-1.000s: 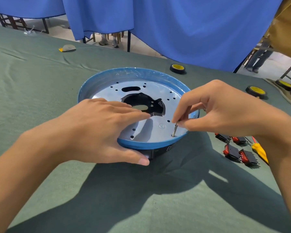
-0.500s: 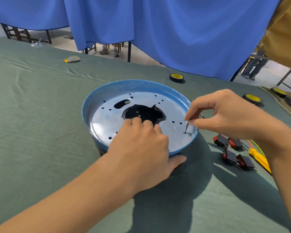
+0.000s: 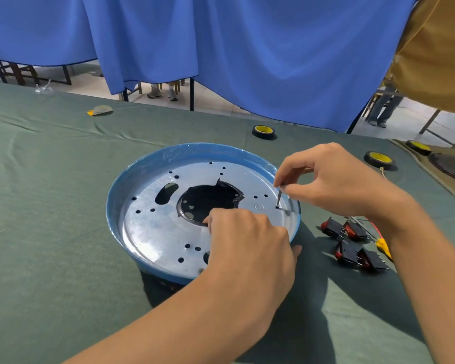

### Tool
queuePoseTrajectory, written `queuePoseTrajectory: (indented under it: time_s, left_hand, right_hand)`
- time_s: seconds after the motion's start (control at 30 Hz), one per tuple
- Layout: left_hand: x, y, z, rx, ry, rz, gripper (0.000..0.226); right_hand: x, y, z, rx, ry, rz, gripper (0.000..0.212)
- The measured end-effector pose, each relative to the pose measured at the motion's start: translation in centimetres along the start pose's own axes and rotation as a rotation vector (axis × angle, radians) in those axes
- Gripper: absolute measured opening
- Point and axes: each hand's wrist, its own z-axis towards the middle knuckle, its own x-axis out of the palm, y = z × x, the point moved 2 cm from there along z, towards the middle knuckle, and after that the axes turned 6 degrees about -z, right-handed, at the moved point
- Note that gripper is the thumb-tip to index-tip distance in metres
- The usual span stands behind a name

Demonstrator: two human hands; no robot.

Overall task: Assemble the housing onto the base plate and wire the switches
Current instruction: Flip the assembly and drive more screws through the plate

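- Two hands work at the base plate (image 3: 153, 232), a round silver dish with a raised blue rim, which lies in the middle of the green cloth (image 3: 50, 232).
- Under the plate, at its near edge, a dark part shows; I judge it is the housing (image 3: 163, 283), so the plate sits on top of it.
- One small screw (image 3: 279, 198) is pinched between thumb and forefinger of the right hand (image 3: 334, 179). It stands almost upright with its tip at a hole near the right rim.
- The left hand (image 3: 250, 248) grips the plate: curled fingers reach the edge of the middle opening (image 3: 208, 203), and the thumb presses the outer rim.
- The step in hand seems to be fastening plate and housing together; the wiring is not yet begun.
- The next move calls for the hole in the plate to line up with the one below, then for the screw to drop in straight while the left hand keeps the plate from turning.
- Inside the dish I see nothing loose, only the screw tip and the left hand. The opening shows dark parts below.
- Four red and black switches (image 3: 352, 243) lie on the cloth, just right of the plate, with some wires beside them.
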Motion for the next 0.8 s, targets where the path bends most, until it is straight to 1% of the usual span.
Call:
queuePoseTrajectory:
  time_s: [0.2,0.4,0.53,0.7,0.8]
  left_hand:
    - [-0.4,0.2,0.1,-0.010,-0.005,0.009,0.057]
    - [-0.7,0.3,0.0,-0.056,-0.028,-0.007,0.056]
    - [-0.9,0.5,0.0,-0.086,-0.038,-0.020,0.055]
    - [-1.2,0.4,-0.1,-0.097,-0.033,-0.019,0.056]
    - [-1.3,0.4,-0.2,-0.094,-0.038,-0.017,0.057]
  right_hand:
    - [0.4,0.0,0.3,-0.006,0.027,-0.065,0.023]
    - [0.4,-0.5,0.4,0.017,0.017,-0.124,0.014]
    - [0.7,-0.3,0.4,0.027,0.027,-0.111,0.005]
    - [2.2,0.5,0.9,0.043,0.057,-0.246,0.011]
    - [2.2,0.3,0.8,0.043,0.092,-0.263,0.012]
